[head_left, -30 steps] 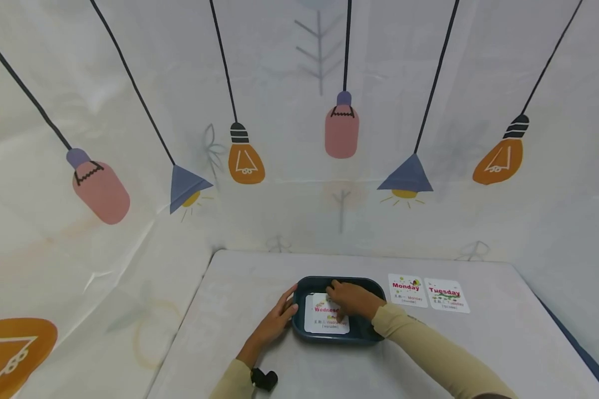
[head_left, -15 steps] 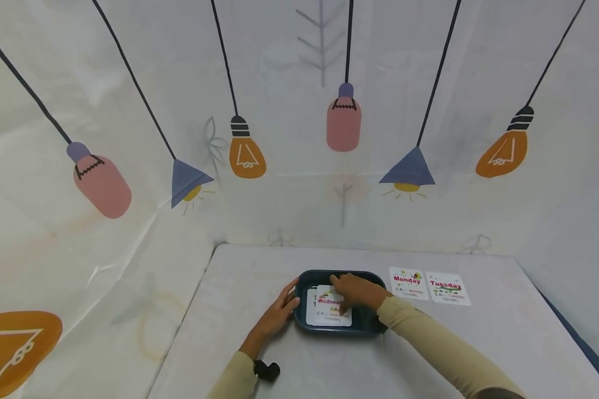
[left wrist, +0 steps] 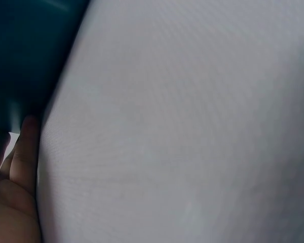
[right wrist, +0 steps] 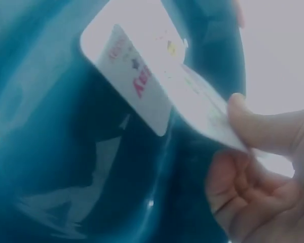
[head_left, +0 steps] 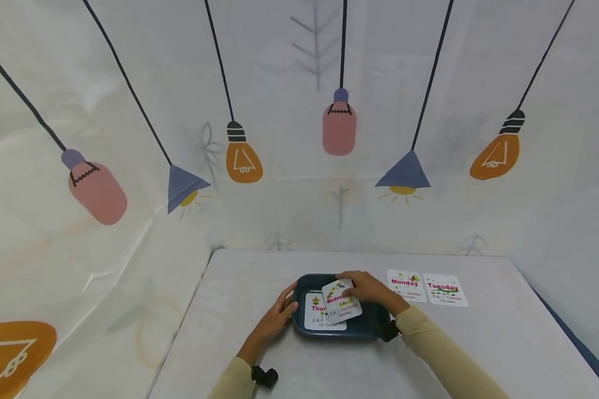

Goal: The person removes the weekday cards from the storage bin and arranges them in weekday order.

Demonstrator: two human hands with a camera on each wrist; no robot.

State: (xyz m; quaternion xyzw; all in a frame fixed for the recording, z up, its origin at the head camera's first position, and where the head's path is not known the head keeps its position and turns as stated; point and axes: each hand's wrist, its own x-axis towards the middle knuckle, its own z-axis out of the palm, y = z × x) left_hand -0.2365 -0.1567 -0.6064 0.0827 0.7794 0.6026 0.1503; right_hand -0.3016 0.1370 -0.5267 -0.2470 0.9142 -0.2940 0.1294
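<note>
In the head view my right hand (head_left: 368, 289) pinches the Wednesday card (head_left: 340, 306) between thumb and fingers, holding it tilted over the dark teal tray (head_left: 368, 333). The right wrist view shows the thumb on top of the lifted card (right wrist: 202, 109) and curled fingers beneath it. A Thursday card (head_left: 315, 318) lies in the tray, partly covered by the Wednesday card. My left hand (head_left: 273, 316) rests against the tray's left side with its fingers fairly straight. In the left wrist view its fingers (left wrist: 26, 157) touch the outer wall of the tray (left wrist: 25, 55).
The Monday card (head_left: 406, 286) and the Tuesday card (head_left: 445, 290) lie side by side on the white table (head_left: 329, 371), to the right of the tray. Behind the table hangs a pale wall covering (head_left: 289, 210) printed with lamps and bulbs.
My right hand has lifted the Wednesday card off the Thursday card and shifted it rightward, tilting it and uncovering part of the Thursday card. The left hand stays at the tray's side.
</note>
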